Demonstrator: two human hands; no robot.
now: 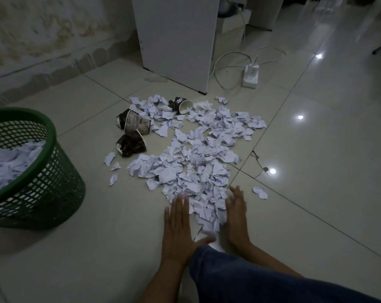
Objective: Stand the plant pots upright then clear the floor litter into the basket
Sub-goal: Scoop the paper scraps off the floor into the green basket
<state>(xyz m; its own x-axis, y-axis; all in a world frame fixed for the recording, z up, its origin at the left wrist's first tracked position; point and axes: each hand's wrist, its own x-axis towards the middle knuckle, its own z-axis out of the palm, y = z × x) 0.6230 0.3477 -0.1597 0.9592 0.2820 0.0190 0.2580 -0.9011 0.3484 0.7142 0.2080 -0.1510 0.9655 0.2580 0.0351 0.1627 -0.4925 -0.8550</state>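
Note:
A wide spread of crumpled white paper scraps (196, 154) covers the tiled floor in the middle of the head view. My left hand (178, 226) lies flat on the floor, fingers straight, at the near left edge of the pile. My right hand (236, 217) stands on its edge with straight fingers, touching the pile's near right side. A small heap of scraps sits between the two hands. The green mesh basket (54, 178) stands at the left, partly filled with paper. Three crushed dark paper cups (133, 123) (131, 144) (183, 104) lie on their sides at the pile's far left.
A white cabinet (176, 40) stands behind the litter. Beside it, a white power strip (250, 76) and looping cables lie on the floor. A single scrap (260, 192) lies right of my right hand. My blue-trousered knee (228, 272) fills the bottom right.

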